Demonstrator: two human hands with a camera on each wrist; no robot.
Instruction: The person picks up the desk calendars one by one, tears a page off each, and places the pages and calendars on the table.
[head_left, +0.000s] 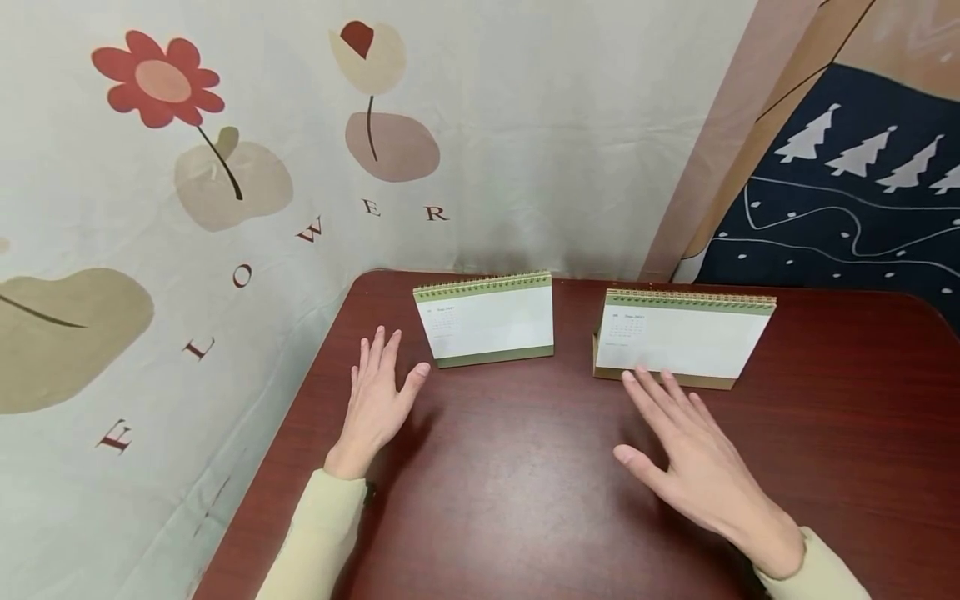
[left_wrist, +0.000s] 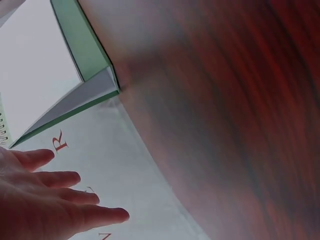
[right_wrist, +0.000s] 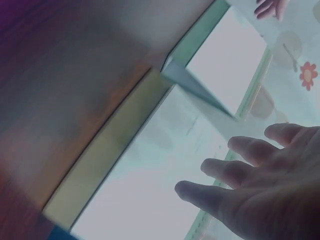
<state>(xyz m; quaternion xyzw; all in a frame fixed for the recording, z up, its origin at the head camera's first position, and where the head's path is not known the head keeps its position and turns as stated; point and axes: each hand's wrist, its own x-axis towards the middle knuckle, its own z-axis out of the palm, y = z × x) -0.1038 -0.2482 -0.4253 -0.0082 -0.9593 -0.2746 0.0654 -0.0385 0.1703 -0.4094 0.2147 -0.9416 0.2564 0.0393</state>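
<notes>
The green-based calendar [head_left: 491, 321] was stood tent-wise, seemingly for its page to be shown, just right of the left hand [head_left: 375, 404], the brown-based calendar [head_left: 686, 340] just beyond the right hand [head_left: 697, 462]; both hands were spread wide, nothing gripped! Between them, sliding room was offered by the tabletop [head_left: 495, 500], bounded behind the calendars by its far edge.

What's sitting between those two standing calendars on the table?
Nothing: between the green-based calendar and the tan-based calendar, the head view shows only a bare strip of reddish-brown tabletop.
</notes>
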